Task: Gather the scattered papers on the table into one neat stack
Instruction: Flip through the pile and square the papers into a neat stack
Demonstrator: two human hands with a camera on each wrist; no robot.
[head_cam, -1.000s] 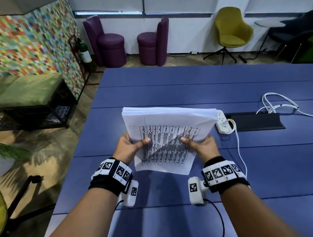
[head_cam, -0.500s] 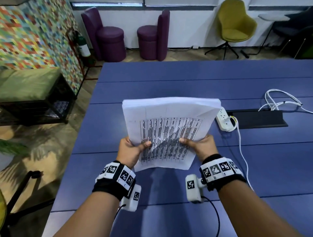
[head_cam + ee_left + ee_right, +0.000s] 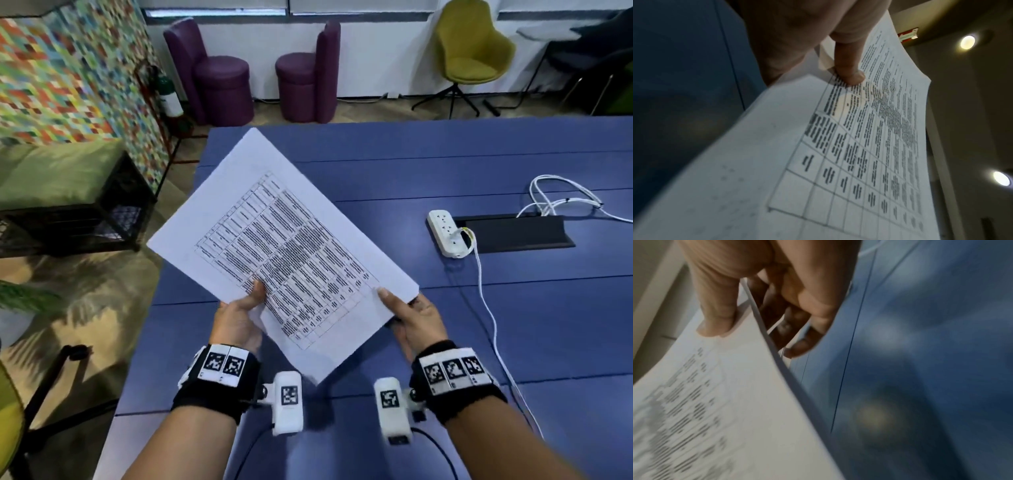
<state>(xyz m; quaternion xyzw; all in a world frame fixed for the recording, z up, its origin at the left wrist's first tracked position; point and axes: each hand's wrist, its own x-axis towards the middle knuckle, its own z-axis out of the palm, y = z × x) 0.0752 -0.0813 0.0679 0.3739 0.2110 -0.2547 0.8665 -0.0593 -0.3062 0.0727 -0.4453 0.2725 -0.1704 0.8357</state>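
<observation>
The left hand point(image 3: 236, 322) grips the papers point(image 3: 284, 246) at their lower left edge. Its thumb point(image 3: 849, 71) lies on top of the printed table, and the other fingers are under the sheets, where they cannot be seen. The right hand point(image 3: 416, 323) grips the same papers at their right corner. Its thumb point(image 3: 717, 316) presses on the top sheet and its fingers point(image 3: 805, 340) curl below the bundle; the right wrist view shows the edge of several sheets between them.

The papers are one bundle, held in the air above the blue surface point(image 3: 445, 325) and not touching it. The bundle is turned like a diamond: one corner points away toward the far left edge of the surface, and the near corner hangs between the two wrists. The top sheet faces up and carries a grid with dark lines of text.

To the right, well apart from the papers, a white power strip point(image 3: 445, 233) lies on the surface beside a black cable tray point(image 3: 520, 233), with white cables point(image 3: 555, 195) behind it.
</observation>
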